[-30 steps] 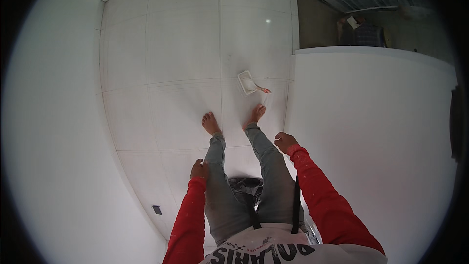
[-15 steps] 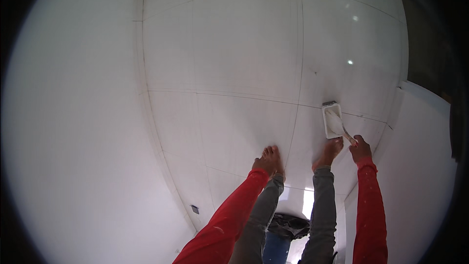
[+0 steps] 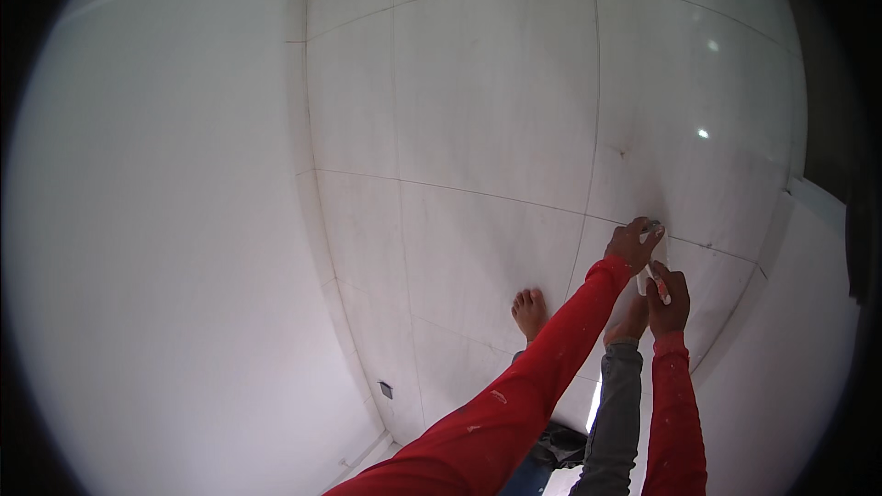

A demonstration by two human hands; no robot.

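Note:
My left hand (image 3: 631,244) is closed on the far end of a small white tray (image 3: 664,252), its fingers curled at the rim beside a dark piece. Just nearer, my right hand (image 3: 669,309) grips the reddish, pale-smeared handle of a paintbrush (image 3: 662,291). The brush slants over the near part of the tray. Its bristles and most of the tray's inside are hidden behind my hands. Both red sleeves carry whitish marks.
Large pale tiles (image 3: 487,101) cover the floor. My left foot (image 3: 528,310) is bare on them. White walls rise left (image 3: 184,220) and right (image 3: 781,340). A small dark object (image 3: 385,390) lies near the left wall. Black plastic (image 3: 560,445) over something blue shows behind my legs.
My left hand has moved from beside my left foot, right and forward, onto the tray's far end. My right hand has shifted slightly nearer, still on the brush handle. The view has shifted.

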